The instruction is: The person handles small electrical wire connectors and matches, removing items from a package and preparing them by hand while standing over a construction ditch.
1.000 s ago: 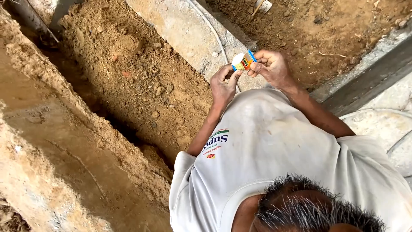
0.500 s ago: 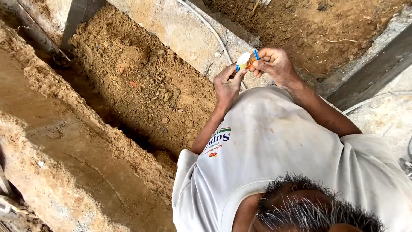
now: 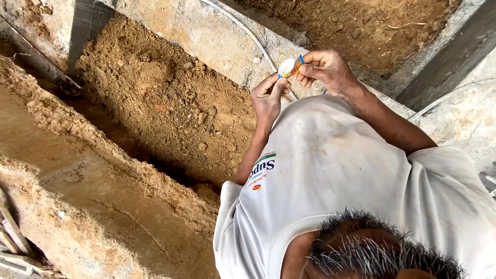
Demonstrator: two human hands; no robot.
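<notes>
My right hand (image 3: 328, 70) pinches a small white, orange and blue packet (image 3: 290, 66) between thumb and fingers, held out in front of my white shirt (image 3: 336, 175). My left hand (image 3: 268, 98) is just below and left of it, with fingers drawn together and fingertips at the packet's white end. Both hands hover over a concrete strip (image 3: 206, 36) beside loose brown soil.
A mound of brown soil (image 3: 165, 103) fills the left-centre, with a narrow dark trench (image 3: 119, 134) below it. A thin white cable (image 3: 248, 31) runs across the concrete. A dark beam (image 3: 449, 57) crosses the upper right. More dug earth (image 3: 351, 26) lies at the top.
The view has drifted a little, so the soil mound sits further right. Both hands stay together at the packet, my left hand a touch lower against its end.
</notes>
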